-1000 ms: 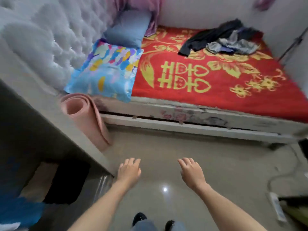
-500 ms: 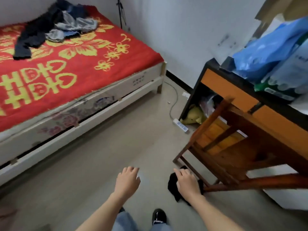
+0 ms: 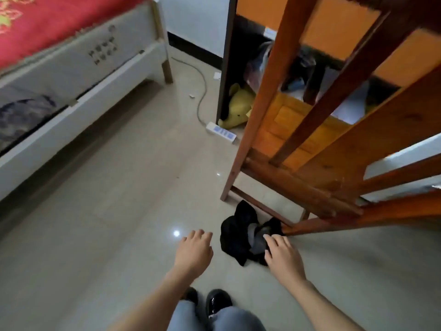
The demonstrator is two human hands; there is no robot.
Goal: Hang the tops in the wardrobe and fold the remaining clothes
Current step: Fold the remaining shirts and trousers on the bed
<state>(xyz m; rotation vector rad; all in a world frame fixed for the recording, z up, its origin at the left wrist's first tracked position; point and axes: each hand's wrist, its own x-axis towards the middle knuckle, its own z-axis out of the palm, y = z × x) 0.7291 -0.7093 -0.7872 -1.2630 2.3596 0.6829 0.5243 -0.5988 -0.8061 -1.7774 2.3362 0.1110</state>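
Red bedspread (image 3: 35,25) upper left. Your left hand (image 3: 194,253) sits lower centre, fingers loose, empty. Black clothes heap (image 3: 235,237) is on the floor (image 3: 107,211) just right of it, your right hand (image 3: 284,256) spread over its edge, gripping nothing; wooden chair (image 3: 310,182) beyond.

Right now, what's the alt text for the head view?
An open left hand and right hand extend toward a crumpled black garment on the glossy grey floor, beside a brown wooden chair. A red-covered white bed stands left.
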